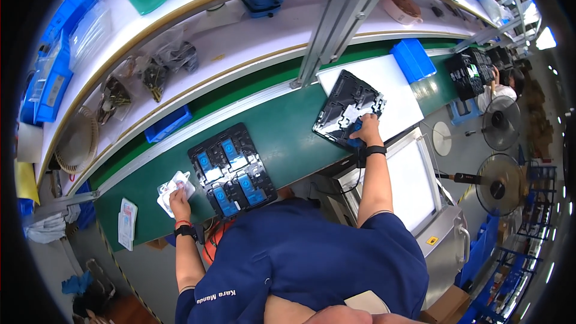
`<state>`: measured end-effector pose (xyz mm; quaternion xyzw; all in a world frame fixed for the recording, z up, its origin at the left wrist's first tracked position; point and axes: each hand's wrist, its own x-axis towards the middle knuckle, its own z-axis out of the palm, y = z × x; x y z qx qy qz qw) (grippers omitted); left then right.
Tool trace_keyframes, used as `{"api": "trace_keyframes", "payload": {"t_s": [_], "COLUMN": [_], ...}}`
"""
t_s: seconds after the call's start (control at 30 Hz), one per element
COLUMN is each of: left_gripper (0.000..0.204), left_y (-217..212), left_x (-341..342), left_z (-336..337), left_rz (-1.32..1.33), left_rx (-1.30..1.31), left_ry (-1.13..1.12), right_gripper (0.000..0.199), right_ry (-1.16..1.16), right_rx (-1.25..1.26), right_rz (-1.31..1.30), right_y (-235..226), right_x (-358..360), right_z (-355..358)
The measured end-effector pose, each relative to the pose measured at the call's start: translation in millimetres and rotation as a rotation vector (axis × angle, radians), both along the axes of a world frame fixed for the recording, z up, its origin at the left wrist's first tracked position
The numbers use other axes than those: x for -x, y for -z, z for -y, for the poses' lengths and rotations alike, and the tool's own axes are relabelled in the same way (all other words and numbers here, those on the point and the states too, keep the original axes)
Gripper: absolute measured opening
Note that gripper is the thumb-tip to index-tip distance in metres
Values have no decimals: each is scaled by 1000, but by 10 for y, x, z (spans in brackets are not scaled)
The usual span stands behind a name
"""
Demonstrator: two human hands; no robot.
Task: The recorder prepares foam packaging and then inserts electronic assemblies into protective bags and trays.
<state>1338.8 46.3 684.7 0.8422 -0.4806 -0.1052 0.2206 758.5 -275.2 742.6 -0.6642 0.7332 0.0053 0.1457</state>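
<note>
So my left hand (178, 199) is resting flat-ish, fingers loosely curled, on a small clear plastic packet (174, 191) lying on the green belt (288, 138). Just to the right of that hand sits the black tray (233, 171), and by my count four of its pockets already hold blue pieces, so that one looks pretty much loaded. Its long axis runs diagonally, from near my body up and away to the left.

My right hand (366, 130) is stretched out far to the right, fingers closed on a blue piece (355, 134) at the near edge of the second black tray (349, 108). That tray looks otherwise empty, so I'd say roughly half is left. It lies half on a white board (393, 84), tilted the other way.
</note>
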Motion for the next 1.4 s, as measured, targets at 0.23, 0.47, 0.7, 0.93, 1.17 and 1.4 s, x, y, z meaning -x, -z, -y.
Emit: {"api": "trace_keyframes", "payload": {"t_s": [0.23,0.47,0.7,0.93,1.17,1.4], "left_gripper": [25,13,14,15,25,38], "left_y": [-359,-1405,-1745,-1826,-1890,-1839], "left_x": [-18,530,1135,1215,1233,1222], "left_z": [122,506,665,582,529,562], "left_rz": [-343,-823,-956,-1039,-1030,-1487], "left_rx": [195,328,210,171,158,121], "left_ry": [-267,-270,65,186,382,216], "right_gripper": [39,26,25,23,25,31], "right_ry": [-40,-44,-275,-470,-533,-816], "right_rx": [-24,161,-41,-178,-330,-90], "right_rz": [337,926,1753,1718,1529,1139], "right_y": [78,-1038,-1819,-1732,-1738,-1645], "right_x": [576,-140,-2280,-2803,-2832,-2893], "right_z": [111,-223,-866,-1193,-1290,-1343]}}
